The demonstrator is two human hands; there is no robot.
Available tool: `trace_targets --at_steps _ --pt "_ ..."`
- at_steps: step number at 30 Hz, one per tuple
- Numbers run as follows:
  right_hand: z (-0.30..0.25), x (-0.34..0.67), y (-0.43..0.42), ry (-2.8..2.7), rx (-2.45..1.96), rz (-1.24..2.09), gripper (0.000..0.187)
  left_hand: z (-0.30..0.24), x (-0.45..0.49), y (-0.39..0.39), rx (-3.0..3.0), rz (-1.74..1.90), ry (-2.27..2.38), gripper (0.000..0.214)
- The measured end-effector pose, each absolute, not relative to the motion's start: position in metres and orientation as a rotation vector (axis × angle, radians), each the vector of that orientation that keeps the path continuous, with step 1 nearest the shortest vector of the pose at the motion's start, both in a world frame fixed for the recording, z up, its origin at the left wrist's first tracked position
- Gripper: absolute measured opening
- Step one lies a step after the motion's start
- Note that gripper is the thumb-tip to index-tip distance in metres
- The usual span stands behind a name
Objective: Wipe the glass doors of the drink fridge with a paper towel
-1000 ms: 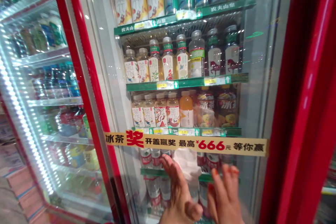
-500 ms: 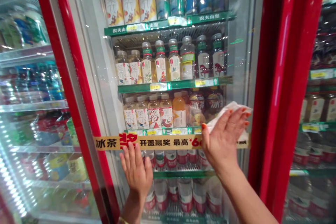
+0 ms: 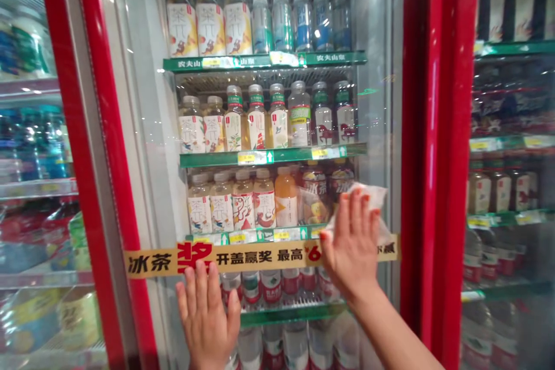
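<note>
Flat under the palm and fingers of my right hand (image 3: pixel 353 248) is a thin white tissue (image 3: pixel 380 199), pressed to the glass door (image 3: pixel 377 121) of a drinks cooler. The tissue's edges stick out above and to the right of the fingers. My left hand (image 3: pixel 207 315) lies open and empty against the same door, its fingertips at the lower edge of a tan banner strip (image 3: pixel 260 256). That strip runs across the glass, and my right hand covers part of it. Behind the glass, near my right fingers, stand dark-labelled iced tea bottles (image 3: pixel 314 185).
Several shelves of bottles fill the cooler, with green price rails (image 3: pixel 277 155) along their fronts. A red frame post (image 3: pixel 446 185) borders the door at right, another (image 3: pixel 108 173) at left. Further stocked coolers stand on both sides.
My right hand with the tissue has moved left across the glass, and its fingers now point more upward. My left hand stays by the banner. The view has shifted a little.
</note>
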State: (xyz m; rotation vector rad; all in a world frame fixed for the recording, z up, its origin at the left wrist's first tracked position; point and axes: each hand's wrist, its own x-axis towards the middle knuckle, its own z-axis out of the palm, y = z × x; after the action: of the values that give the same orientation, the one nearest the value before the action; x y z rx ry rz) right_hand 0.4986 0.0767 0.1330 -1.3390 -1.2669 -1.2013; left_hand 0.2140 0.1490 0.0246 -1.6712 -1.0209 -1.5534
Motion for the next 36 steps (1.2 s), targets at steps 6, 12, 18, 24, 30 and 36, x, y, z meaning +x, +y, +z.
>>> trace_targets --at_steps 6,12,18,24,30,36 --pt "0.091 0.489 0.062 -1.836 -1.052 -1.49 0.085 0.036 0.197 0.143 -1.69 -1.524 -0.946 0.083" --pt "0.157 0.537 0.064 -1.347 -1.296 -1.219 0.079 0.047 0.179 0.15 -1.669 -1.45 -0.904 0.084" --pt "0.133 0.463 0.072 -1.891 -0.959 -1.533 0.09 0.049 0.182 0.149 -1.705 -1.471 -0.866 0.075" --pt "0.161 0.507 0.064 -1.851 -1.013 -1.527 0.08 0.049 0.181 0.148 -1.703 -1.474 -0.846 0.075" --pt "0.198 0.467 0.082 -1.467 -1.255 -1.326 0.086 0.05 0.182 0.148 -1.687 -1.49 -0.826 0.074" --pt "0.133 0.474 0.071 -2.015 -0.849 -1.688 0.088 0.052 0.182 0.148 -1.694 -1.498 -0.793 0.074"
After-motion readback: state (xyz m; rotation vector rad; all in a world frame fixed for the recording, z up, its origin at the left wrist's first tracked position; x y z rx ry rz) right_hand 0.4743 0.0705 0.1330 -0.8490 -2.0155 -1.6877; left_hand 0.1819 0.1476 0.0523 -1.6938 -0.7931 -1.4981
